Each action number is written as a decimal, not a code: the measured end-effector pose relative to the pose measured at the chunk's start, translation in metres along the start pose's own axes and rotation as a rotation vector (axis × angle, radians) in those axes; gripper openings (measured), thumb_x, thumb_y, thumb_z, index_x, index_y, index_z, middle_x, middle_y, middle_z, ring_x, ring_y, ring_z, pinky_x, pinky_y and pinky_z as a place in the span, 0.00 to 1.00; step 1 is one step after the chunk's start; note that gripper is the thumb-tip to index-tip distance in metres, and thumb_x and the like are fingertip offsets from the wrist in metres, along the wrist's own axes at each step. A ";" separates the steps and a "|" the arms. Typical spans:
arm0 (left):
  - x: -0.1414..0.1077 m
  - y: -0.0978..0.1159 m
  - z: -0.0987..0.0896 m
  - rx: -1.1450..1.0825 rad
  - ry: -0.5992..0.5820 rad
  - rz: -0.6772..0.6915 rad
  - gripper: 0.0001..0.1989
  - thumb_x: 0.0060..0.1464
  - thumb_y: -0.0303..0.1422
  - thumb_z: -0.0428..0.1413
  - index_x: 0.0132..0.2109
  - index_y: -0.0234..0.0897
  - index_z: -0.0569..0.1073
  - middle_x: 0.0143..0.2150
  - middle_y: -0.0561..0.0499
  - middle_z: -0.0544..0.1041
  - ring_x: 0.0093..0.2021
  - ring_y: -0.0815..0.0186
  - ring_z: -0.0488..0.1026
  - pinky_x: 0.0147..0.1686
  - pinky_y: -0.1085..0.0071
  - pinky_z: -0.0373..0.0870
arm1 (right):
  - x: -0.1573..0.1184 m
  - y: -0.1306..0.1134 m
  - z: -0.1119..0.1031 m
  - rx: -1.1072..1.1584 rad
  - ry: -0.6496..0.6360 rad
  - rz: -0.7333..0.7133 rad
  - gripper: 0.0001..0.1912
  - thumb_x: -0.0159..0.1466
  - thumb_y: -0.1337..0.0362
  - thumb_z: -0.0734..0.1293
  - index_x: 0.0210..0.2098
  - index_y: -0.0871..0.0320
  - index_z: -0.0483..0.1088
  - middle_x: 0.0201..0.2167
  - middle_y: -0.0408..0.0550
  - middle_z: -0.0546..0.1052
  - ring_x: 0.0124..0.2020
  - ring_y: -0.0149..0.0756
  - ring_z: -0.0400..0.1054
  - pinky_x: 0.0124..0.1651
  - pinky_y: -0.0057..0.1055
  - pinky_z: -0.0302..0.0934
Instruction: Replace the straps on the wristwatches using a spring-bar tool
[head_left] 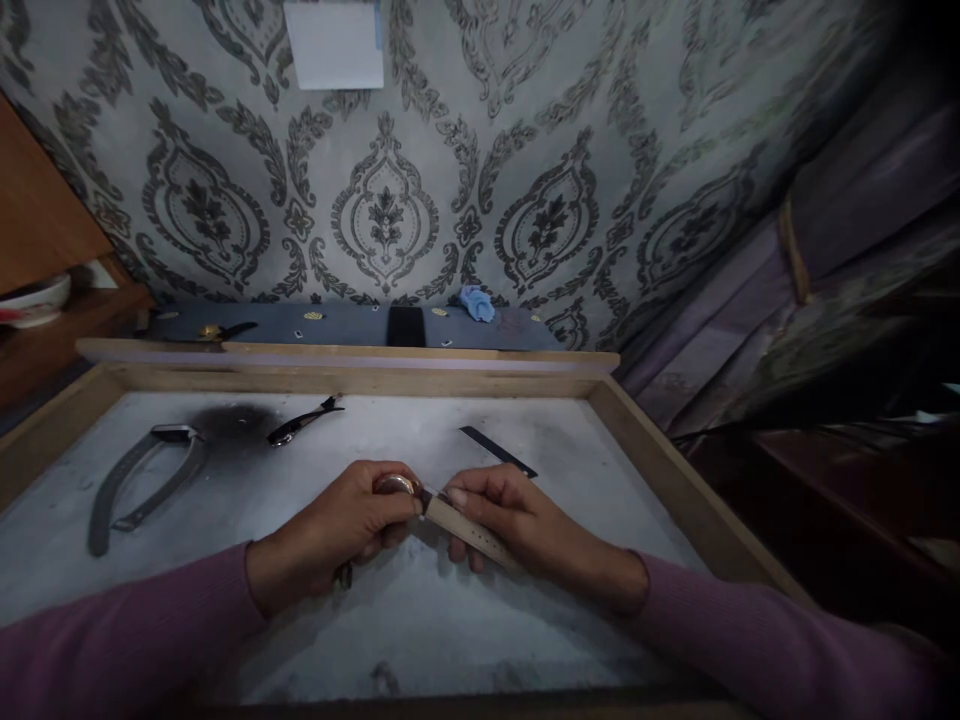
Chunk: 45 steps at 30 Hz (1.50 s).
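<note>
Between my two hands is a wristwatch (396, 484) with a round, shiny metal case. My left hand (367, 512) is closed around the case, thumb in front. A light beige strap (469, 530) with a row of small holes runs from the case toward the lower right. My right hand (506, 515) pinches this strap near the case; a small bright piece shows by the fingertips, too small to name. Part of the watch is hidden by my left fingers, and a bit of it shows below them.
On the white, wood-rimmed tray (360, 380) lie a grey-strapped watch (142, 480), a dark, shiny watch-like item (304, 422) and a flat black strip (499, 450). Behind the rim are a crumpled blue cloth (477, 303) and a gold-and-black watch (217, 332). A bowl (37, 302) stands at far left.
</note>
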<state>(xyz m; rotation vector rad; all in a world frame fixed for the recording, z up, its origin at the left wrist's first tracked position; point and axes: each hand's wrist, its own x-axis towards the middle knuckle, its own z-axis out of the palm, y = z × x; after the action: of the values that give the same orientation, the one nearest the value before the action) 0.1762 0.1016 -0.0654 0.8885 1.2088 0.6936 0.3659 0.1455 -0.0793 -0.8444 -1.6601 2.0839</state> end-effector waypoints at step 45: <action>-0.002 0.002 -0.003 0.009 0.009 -0.037 0.04 0.49 0.32 0.55 0.31 0.37 0.67 0.14 0.62 0.61 0.11 0.79 0.45 0.13 0.77 0.36 | -0.004 -0.012 0.008 -0.073 0.058 0.004 0.24 0.59 0.43 0.65 0.28 0.61 0.67 0.24 0.46 0.76 0.20 0.26 0.66 0.21 0.22 0.50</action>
<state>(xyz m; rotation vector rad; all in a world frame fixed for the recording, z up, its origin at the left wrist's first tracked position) 0.1732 0.1018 -0.0629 0.8694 1.2347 0.6637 0.3628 0.1405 -0.0659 -0.9232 -1.7140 1.9923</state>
